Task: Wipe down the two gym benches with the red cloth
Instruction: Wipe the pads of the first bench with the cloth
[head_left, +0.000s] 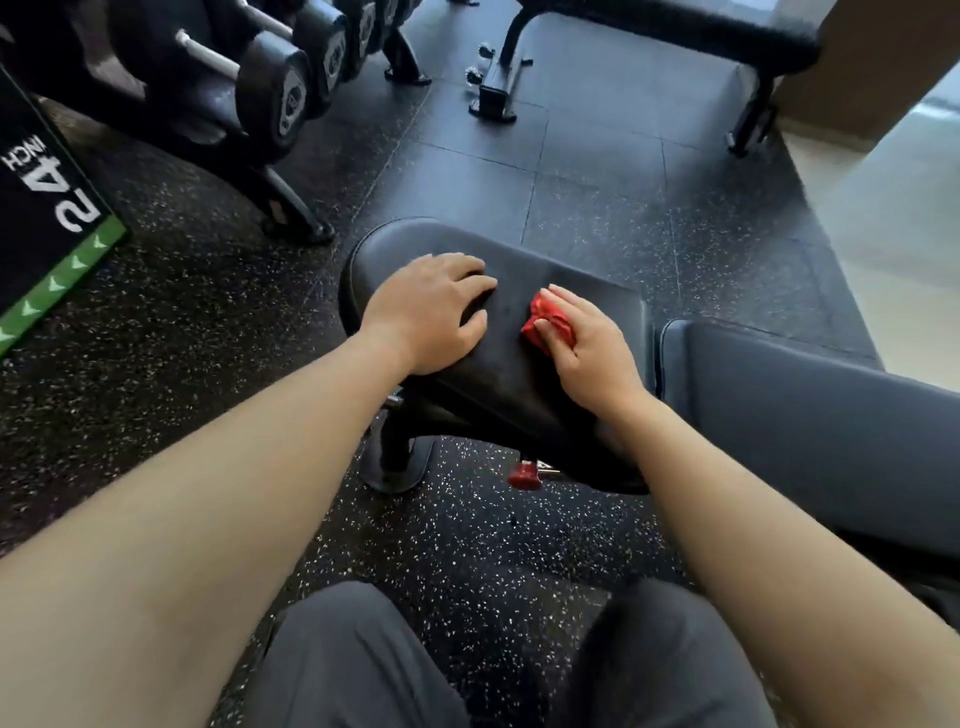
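The near gym bench has a black seat pad (498, 374) in the middle of the view and a longer back pad (810, 415) running off to the right. My left hand (428, 312) rests flat on the seat pad's left end, fingers spread. My right hand (587, 343) grips the bunched red cloth (545, 319) and presses it on the seat pad near its right edge. A second black bench (691, 31) stands across the top of the view, beyond a strip of floor.
A rack of black dumbbells (270, 88) fills the upper left. A black box with a green edge and "24 INCH" (47, 208) stands at the far left. A red knob (524, 475) hangs under the near bench. My grey-trousered legs (363, 660) are at the bottom.
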